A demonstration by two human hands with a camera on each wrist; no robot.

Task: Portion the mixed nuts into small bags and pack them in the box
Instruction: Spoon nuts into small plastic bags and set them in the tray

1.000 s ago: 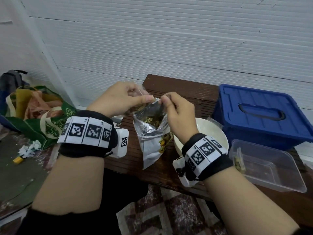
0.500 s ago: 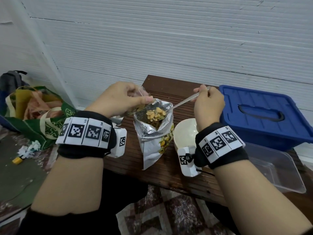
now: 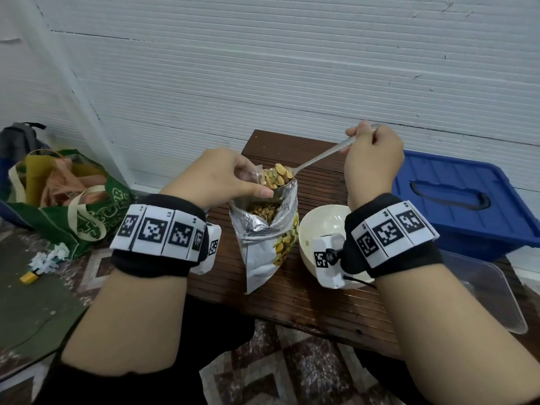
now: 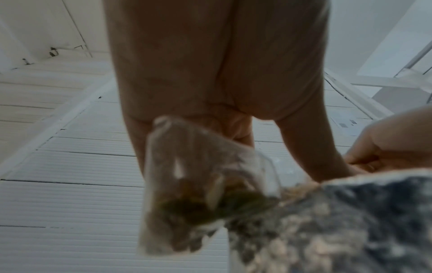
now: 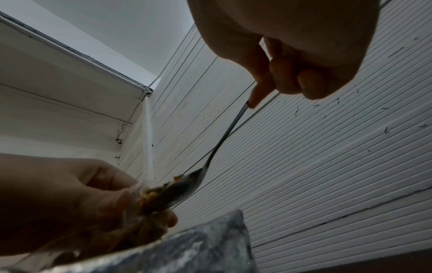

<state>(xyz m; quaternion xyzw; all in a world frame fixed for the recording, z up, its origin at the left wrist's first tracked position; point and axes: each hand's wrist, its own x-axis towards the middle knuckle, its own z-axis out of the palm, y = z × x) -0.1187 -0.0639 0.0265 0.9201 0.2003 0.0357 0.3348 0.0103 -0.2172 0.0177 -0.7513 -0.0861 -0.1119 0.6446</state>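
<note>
Mixed nuts (image 3: 276,178) are heaped on a metal spoon (image 3: 318,159), right at the mouth of a small clear bag (image 4: 201,177). The right hand (image 3: 372,162) grips the spoon's handle with curled fingers (image 5: 290,77), raised above the table (image 3: 306,299). The left hand (image 3: 217,178) pinches the small clear bag between thumb and fingers, holding it just above a large foil pouch (image 3: 267,238). That pouch stands open on the table, with more nuts visible inside. Just right of the pouch sits a white bowl (image 3: 317,229), partly hidden by the right wrist. Farther right lie a clear plastic box (image 3: 491,299) and a blue lidded bin (image 3: 467,206). A green shopping bag (image 3: 73,209) rests on the floor to the left.
</note>
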